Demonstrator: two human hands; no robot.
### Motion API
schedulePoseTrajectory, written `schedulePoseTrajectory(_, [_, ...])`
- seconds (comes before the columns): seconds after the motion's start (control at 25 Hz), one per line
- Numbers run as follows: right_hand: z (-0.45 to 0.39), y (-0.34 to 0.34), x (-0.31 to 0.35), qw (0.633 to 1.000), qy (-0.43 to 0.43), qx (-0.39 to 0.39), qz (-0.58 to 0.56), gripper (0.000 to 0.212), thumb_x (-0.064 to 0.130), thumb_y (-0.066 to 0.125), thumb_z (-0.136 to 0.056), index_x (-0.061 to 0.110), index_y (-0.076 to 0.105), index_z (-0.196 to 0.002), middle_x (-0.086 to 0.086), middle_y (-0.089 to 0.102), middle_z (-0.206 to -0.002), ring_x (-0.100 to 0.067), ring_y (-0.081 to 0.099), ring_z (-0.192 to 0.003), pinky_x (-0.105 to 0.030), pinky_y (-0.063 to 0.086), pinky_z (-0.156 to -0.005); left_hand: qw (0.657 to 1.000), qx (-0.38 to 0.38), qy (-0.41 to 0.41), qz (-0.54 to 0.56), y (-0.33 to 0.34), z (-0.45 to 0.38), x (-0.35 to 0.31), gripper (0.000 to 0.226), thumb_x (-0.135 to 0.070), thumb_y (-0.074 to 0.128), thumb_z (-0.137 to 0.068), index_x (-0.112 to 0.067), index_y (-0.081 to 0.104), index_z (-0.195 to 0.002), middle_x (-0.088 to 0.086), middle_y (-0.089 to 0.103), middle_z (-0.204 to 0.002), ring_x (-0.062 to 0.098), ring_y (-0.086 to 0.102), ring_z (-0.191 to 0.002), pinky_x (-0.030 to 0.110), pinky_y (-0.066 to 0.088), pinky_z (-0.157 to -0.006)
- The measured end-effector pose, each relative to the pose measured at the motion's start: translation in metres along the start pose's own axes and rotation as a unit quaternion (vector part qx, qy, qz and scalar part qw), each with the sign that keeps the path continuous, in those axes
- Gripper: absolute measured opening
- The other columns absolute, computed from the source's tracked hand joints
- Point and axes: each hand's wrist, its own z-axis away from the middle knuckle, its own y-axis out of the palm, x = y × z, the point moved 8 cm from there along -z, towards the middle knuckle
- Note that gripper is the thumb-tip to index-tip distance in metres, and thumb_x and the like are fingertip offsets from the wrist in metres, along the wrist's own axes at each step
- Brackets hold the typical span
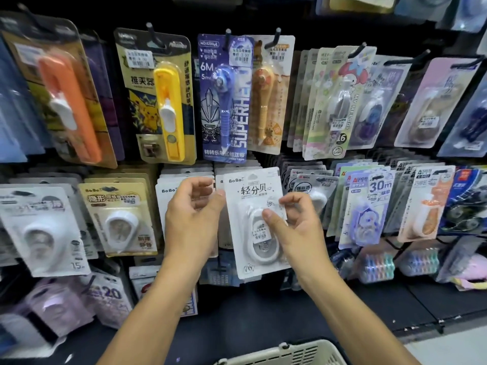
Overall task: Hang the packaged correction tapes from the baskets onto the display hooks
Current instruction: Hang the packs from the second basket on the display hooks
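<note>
My right hand (295, 222) pinches a white BoBo correction tape package (253, 196) by its right side, thumb on the front blister. The package is upright, its top hole level with a row of hooks that carries stacks of similar white BoBo packages (184, 177). My left hand (192, 217) is half curled beside the package, thumb tip against its left edge and fingers in front of the hanging stack. I cannot see anything gripped in the left hand. The rim of a cream plastic basket (284, 354) shows at the bottom, below my arms.
Display hooks (151, 32) on a dark panel carry many carded items: a yellow clip pusher (168, 109), a blue Superhero tape pen (226, 101), My Melody tapes (340, 101), a 30m tape (369, 204). A dark shelf (395, 306) runs below.
</note>
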Motion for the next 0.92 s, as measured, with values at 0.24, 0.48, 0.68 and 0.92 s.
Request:
schedulePoseTrajectory(0.24, [0.017,0.009,-0.006,0.999,-0.023,-0.025,0.016,0.009,0.030,0.066,-0.085,0.034,0.063,-0.093,0.004,0.071,-0.099,-0.019,0.067,-0.093,-0.043,0.055,-0.086,0.992,0.034,0.041,-0.112,0.004,0.002,-0.006,0.014,-0.022,0.072,-0.092,-0.034,0.070,-0.097,-0.015,0.069,-0.102,0.012,0.066,-0.099,0.032,0.051,-0.087])
schedulePoseTrajectory(0.48, [0.015,0.019,-0.004,0.999,-0.027,-0.015,0.021,0.019,0.029,0.065,-0.088,0.038,0.068,-0.104,0.012,0.073,-0.101,-0.005,0.067,-0.084,-0.034,0.056,-0.076,0.959,0.040,0.145,-0.242,0.012,0.012,-0.021,0.022,-0.022,0.070,-0.091,-0.026,0.069,-0.112,-0.015,0.060,-0.116,0.014,0.056,-0.115,0.026,0.040,-0.096])
schedulePoseTrajectory(0.68, [-0.007,0.035,0.001,0.973,-0.060,0.008,0.222,0.030,0.025,0.063,-0.098,0.031,0.064,-0.128,0.005,0.057,-0.128,-0.013,0.056,-0.115,-0.022,0.045,-0.097,0.905,0.062,0.219,-0.360,0.025,0.020,-0.025,0.037,-0.027,0.065,-0.095,-0.020,0.066,-0.131,-0.004,0.050,-0.151,0.017,0.036,-0.141,0.031,0.028,-0.116])
schedulePoseTrajectory(0.92, [0.007,-0.027,-0.010,0.890,-0.129,-0.147,0.412,0.047,0.020,0.046,-0.095,0.022,0.057,-0.141,0.004,0.031,-0.163,-0.022,0.031,-0.145,-0.048,0.034,-0.114,0.812,0.231,0.268,-0.464,0.063,0.038,0.007,0.050,-0.040,0.052,-0.099,-0.026,0.052,-0.146,-0.010,0.020,-0.170,0.009,-0.003,-0.157,0.026,-0.014,-0.117])
